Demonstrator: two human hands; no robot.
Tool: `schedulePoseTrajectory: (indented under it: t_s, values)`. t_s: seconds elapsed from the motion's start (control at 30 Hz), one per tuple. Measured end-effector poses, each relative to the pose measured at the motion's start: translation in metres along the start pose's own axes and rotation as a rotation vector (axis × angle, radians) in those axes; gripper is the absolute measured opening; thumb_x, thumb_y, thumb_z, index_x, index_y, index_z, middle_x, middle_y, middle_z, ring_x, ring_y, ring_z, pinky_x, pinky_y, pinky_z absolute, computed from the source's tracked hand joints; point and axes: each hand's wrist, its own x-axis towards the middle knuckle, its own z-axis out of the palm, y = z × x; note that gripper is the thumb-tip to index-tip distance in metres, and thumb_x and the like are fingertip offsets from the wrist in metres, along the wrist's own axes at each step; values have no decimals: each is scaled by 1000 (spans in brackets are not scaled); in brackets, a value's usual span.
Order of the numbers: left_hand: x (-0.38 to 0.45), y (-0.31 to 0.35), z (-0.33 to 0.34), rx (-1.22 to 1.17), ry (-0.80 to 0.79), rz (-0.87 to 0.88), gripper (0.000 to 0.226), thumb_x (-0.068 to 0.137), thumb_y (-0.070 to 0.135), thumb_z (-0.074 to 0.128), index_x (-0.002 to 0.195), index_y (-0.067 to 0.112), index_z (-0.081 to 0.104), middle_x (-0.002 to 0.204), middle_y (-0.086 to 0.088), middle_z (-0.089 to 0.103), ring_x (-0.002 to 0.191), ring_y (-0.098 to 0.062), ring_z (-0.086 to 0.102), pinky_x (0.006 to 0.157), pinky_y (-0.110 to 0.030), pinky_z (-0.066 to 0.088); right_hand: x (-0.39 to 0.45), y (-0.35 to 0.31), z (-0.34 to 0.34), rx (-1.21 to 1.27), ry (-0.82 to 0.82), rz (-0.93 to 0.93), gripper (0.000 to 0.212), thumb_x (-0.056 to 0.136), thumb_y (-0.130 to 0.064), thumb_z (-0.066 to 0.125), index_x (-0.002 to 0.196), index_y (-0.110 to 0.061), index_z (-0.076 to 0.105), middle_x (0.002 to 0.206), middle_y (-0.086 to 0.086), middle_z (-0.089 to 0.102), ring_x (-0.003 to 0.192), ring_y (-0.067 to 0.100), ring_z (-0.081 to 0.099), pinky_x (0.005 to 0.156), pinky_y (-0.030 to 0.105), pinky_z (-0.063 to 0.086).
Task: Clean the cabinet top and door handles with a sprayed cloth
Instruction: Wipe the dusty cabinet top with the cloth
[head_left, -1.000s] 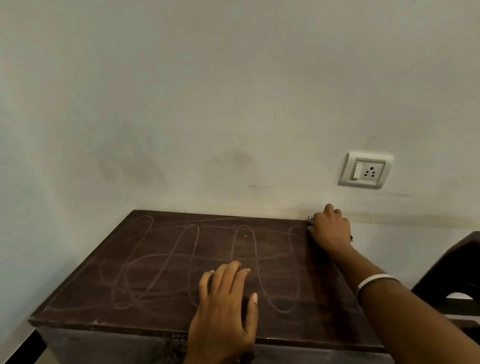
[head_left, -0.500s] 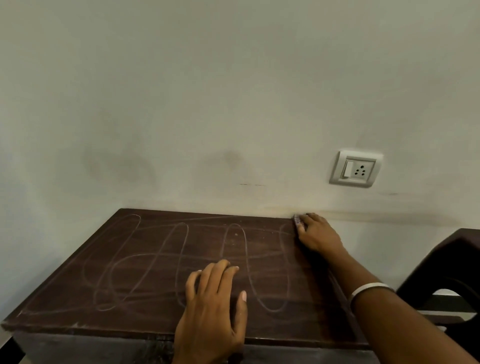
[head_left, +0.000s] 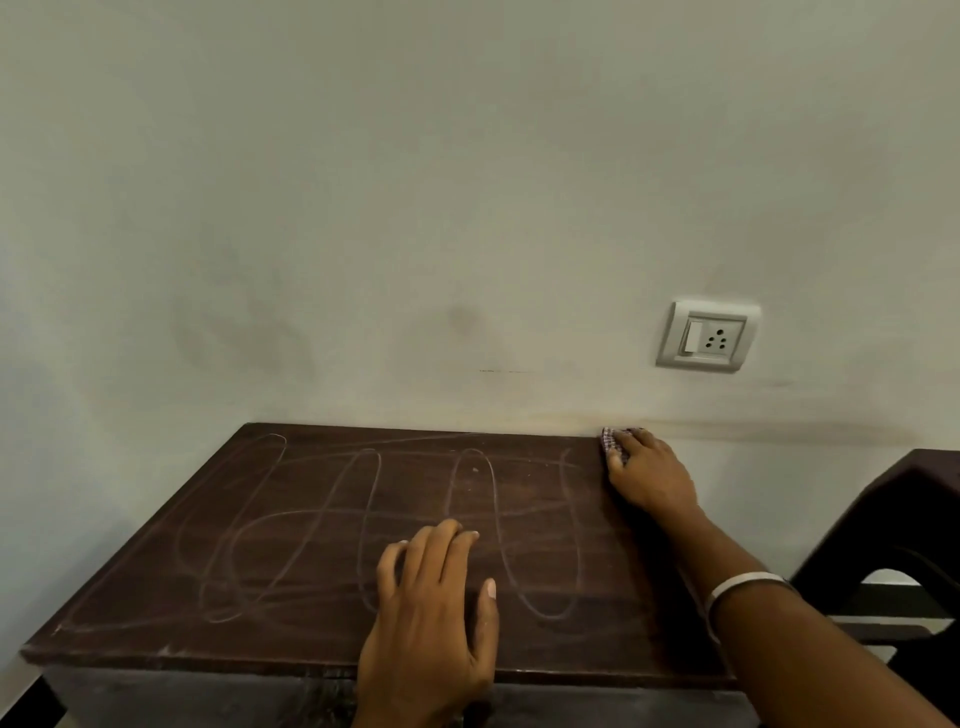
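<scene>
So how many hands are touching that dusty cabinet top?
2. The left hand lies flat near the front edge of the cabinet top; the right hand presses a cloth at the back right corner.

My arms are bare, with no sleeves showing, and a thin white bangle (head_left: 743, 584) circles my right wrist.
</scene>
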Motion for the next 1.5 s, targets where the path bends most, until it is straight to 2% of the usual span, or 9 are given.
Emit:
schedulePoseTrajectory:
  t_s: [0.13,0.27,0.53,0.77,0.9,1.07,1.2,1.33,1.5]
  values:
    - [0,0,0,7,-8,1,42,85,46,45,121,25,56,125,6,57,119,-10,41,105,-36,22,-8,-14,6,-29,0,-54,50,98,-42,32,145,-26,42,155,1,35,143,22,29,120,38,22]
    - [-1,0,-1,4,-13,-12,42,85,46,44,121,27,54,126,6,56,120,-11,44,106,-35,20,-18,-24,6,-20,-41,-124,52,100,-44,30,148,-25,36,158,1,30,146,21,23,121,36,15]
    - [-1,-1,1,36,-19,-12,42,89,44,40,122,23,56,127,3,57,120,-17,53,106,-39,22,-28,2,-5,26,10,4,51,99,-42,33,147,-25,39,157,1,30,145,21,25,120,37,20]
    - [-3,-2,3,65,-24,-25,45,89,44,38,121,20,59,128,0,59,121,-19,54,106,-41,23,-45,-27,3,-25,2,-110,52,99,-39,34,147,-21,39,157,5,32,145,22,25,122,35,14]
    - [-4,-1,1,70,-37,-27,48,90,44,37,127,20,55,135,-1,56,128,-19,49,110,-40,19,-54,-26,2,36,-1,-142,50,100,-40,35,146,-24,41,156,2,33,146,19,24,122,32,13]
    - [-3,-1,1,59,-37,-9,55,91,44,37,139,20,46,148,0,43,140,-16,34,114,-41,15,-53,2,-5,38,44,-22,50,98,-43,35,144,-25,44,155,0,35,144,19,28,121,33,18]
    - [-2,-1,4,60,-35,15,60,91,44,35,147,20,36,156,1,31,145,-15,23,115,-42,14,-56,-2,-5,1,43,6,51,98,-41,34,146,-25,41,156,4,34,144,22,27,121,36,19]
    - [-2,-2,5,38,-22,19,63,92,43,34,150,20,28,158,1,24,147,-14,17,117,-42,15,-68,-21,-2,-1,2,-67,53,98,-41,33,148,-25,37,157,4,31,146,21,23,122,37,15]
    - [-3,-3,5,36,-13,23,63,93,43,31,151,19,27,159,1,23,148,-14,15,117,-43,14,-83,-28,-6,42,-20,-107,51,99,-40,35,148,-25,37,158,1,28,147,19,21,122,34,12]
